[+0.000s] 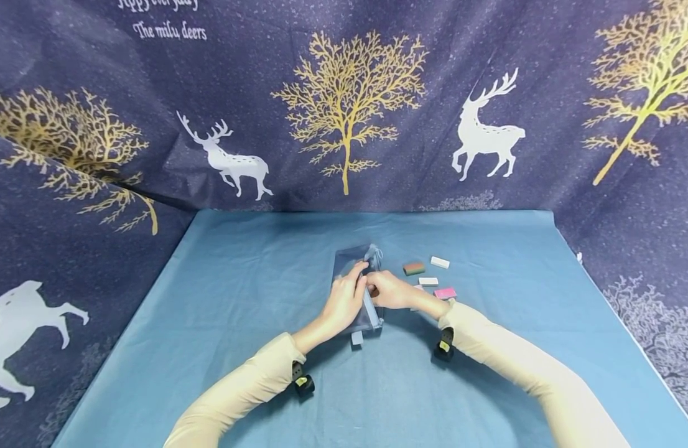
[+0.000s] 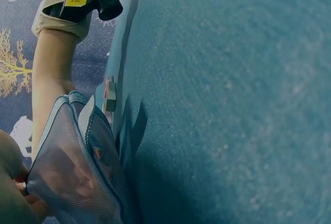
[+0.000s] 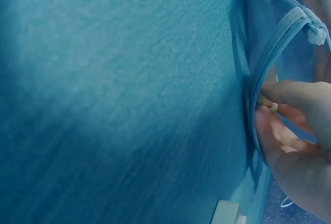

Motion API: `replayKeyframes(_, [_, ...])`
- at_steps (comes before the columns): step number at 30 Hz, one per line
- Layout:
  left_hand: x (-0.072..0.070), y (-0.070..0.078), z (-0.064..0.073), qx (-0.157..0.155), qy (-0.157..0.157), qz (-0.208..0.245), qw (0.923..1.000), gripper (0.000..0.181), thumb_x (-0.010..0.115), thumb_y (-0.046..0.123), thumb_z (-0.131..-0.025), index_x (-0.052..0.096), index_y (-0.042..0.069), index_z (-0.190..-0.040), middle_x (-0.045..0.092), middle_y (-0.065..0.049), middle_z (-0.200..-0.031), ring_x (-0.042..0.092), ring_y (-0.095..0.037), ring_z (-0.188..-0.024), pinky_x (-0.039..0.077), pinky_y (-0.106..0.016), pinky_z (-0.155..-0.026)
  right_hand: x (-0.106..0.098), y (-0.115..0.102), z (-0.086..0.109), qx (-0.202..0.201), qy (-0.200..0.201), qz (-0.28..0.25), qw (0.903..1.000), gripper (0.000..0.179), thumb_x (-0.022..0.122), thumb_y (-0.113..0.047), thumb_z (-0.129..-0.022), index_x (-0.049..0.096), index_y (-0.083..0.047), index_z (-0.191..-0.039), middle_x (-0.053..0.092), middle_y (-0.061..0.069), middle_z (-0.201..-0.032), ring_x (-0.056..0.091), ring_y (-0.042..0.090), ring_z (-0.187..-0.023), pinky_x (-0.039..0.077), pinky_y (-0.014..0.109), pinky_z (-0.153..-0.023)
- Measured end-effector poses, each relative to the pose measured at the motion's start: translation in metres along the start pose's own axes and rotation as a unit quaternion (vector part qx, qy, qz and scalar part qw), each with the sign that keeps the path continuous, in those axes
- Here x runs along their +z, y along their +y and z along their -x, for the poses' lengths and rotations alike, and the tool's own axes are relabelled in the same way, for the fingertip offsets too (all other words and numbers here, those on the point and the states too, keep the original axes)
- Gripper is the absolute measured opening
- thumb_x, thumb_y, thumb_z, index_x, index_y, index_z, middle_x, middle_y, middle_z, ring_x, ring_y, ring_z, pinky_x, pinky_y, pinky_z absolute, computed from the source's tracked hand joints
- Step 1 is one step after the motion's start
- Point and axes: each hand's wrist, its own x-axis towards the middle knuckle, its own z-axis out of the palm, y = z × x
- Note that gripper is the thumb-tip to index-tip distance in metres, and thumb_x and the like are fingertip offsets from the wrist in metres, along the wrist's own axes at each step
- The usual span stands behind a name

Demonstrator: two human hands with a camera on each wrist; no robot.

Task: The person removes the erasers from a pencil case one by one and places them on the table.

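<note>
A blue mesh zip pouch (image 1: 371, 314) stands between the two hands, its zipped mouth parted. My left hand (image 1: 343, 302) holds the pouch's left side; in the left wrist view, fingers (image 2: 36, 206) grip the mesh edge. My right hand (image 1: 390, 290) reaches into the mouth from the right. Between its thumb and fingers, the right wrist view shows a pinched small pale piece (image 3: 268, 104), mostly hidden. A small light block (image 1: 357, 339) lies at the pouch's near end.
Right of the pouch on the blue cloth (image 1: 237, 280) lie a brown-green block (image 1: 413, 268), a white block (image 1: 440, 262), another white block (image 1: 428, 282) and a pink block (image 1: 445, 293). A deer-printed curtain (image 1: 344, 81) hangs behind.
</note>
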Motion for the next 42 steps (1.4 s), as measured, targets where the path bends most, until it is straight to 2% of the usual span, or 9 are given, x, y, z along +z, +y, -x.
replayKeyframes(3, [0.000,0.001,0.000,0.001,0.000,0.000,1.0000,0.037,0.039,0.017,-0.098,0.047,0.005,-0.131,0.063,-0.011,-0.079,0.026,-0.005,-0.037,0.048,-0.043,-0.071,0.000,0.002,0.002,-0.003,0.006,0.000,1.0000,0.011,0.061,-0.001,-0.073,0.052,-0.008,-0.073,0.047,0.000,-0.065,0.040,0.006,-0.057,0.036,0.018,-0.056])
replayKeyframes(9, [0.000,0.000,0.000,0.004,0.009,0.004,0.9999,0.036,0.041,0.015,-0.097,0.048,0.003,-0.130,0.063,-0.014,-0.076,0.028,-0.005,-0.038,0.047,-0.049,-0.080,-0.001,0.005,0.005,-0.005,0.012,-0.024,0.9996,0.018,0.065,-0.007,-0.075,0.063,-0.011,-0.092,0.061,0.000,-0.080,0.061,0.009,-0.074,0.049,0.018,-0.067])
replayKeyframes(14, [0.001,-0.001,-0.001,0.011,0.018,0.000,0.9998,0.035,0.042,0.014,-0.096,0.049,0.003,-0.128,0.066,-0.017,-0.092,0.029,-0.005,-0.040,0.042,-0.053,-0.092,-0.004,0.007,0.008,0.001,0.023,-0.042,0.9988,0.022,0.062,-0.006,-0.074,0.062,-0.015,-0.094,0.061,0.002,-0.081,0.062,0.009,-0.075,0.051,0.019,-0.066])
replayKeyframes(17, [0.001,-0.002,-0.001,0.009,0.015,-0.002,0.9998,0.035,0.042,0.014,-0.096,0.049,0.003,-0.129,0.066,-0.014,-0.087,0.027,-0.005,-0.039,0.048,-0.041,-0.078,-0.005,0.009,0.010,-0.006,0.028,-0.039,0.9988,0.021,0.061,-0.005,-0.074,0.061,-0.017,-0.091,0.059,0.002,-0.082,0.060,0.007,-0.075,0.051,0.019,-0.066])
replayKeyframes(22, [0.000,-0.001,-0.001,0.006,0.014,-0.003,0.9999,0.035,0.042,0.014,-0.096,0.049,0.004,-0.129,0.062,-0.016,-0.115,0.028,-0.005,-0.040,0.036,-0.025,-0.050,-0.007,0.009,0.014,-0.008,0.038,-0.044,0.9983,0.019,0.063,-0.008,-0.075,0.062,-0.018,-0.092,0.062,-0.003,-0.084,0.060,0.005,-0.076,0.051,0.019,-0.069])
replayKeyframes(26, [0.000,0.000,-0.001,0.009,0.019,-0.005,0.9998,0.035,0.042,0.013,-0.096,0.050,0.003,-0.128,0.063,-0.016,-0.113,0.032,-0.005,-0.043,0.050,-0.035,-0.072,-0.009,0.010,0.017,-0.014,0.043,-0.061,0.9971,0.021,0.064,-0.006,-0.076,0.064,-0.015,-0.096,0.064,0.000,-0.085,0.061,0.006,-0.076,0.052,0.019,-0.069])
replayKeyframes(29, [0.001,0.000,-0.001,0.006,0.022,-0.003,0.9997,0.035,0.042,0.014,-0.096,0.050,0.004,-0.128,0.060,-0.016,-0.121,0.033,-0.006,-0.044,0.042,-0.048,-0.095,-0.010,0.010,0.019,-0.014,0.040,-0.069,0.9967,0.022,0.064,-0.007,-0.077,0.065,-0.013,-0.098,0.064,0.002,-0.085,0.060,0.007,-0.076,0.052,0.019,-0.069])
replayKeyframes(38, [0.000,-0.001,0.000,0.000,0.012,0.012,0.9999,0.037,0.040,0.016,-0.097,0.047,0.003,-0.131,0.064,-0.013,-0.080,0.030,-0.005,-0.037,0.039,-0.050,-0.098,-0.012,0.011,0.025,-0.001,0.035,-0.073,0.9967,0.021,0.064,-0.008,-0.080,0.064,-0.012,-0.100,0.063,0.001,-0.088,0.061,0.007,-0.077,0.052,0.018,-0.071])
replayKeyframes(42, [0.000,-0.001,0.000,0.007,0.017,0.009,0.9998,0.036,0.041,0.015,-0.096,0.048,0.003,-0.130,0.064,-0.018,-0.108,0.034,-0.009,-0.039,0.037,-0.052,-0.099,-0.013,0.012,0.026,-0.004,0.035,-0.074,0.9966,0.022,0.063,-0.007,-0.079,0.064,-0.012,-0.101,0.062,0.001,-0.088,0.060,0.006,-0.077,0.052,0.018,-0.070])
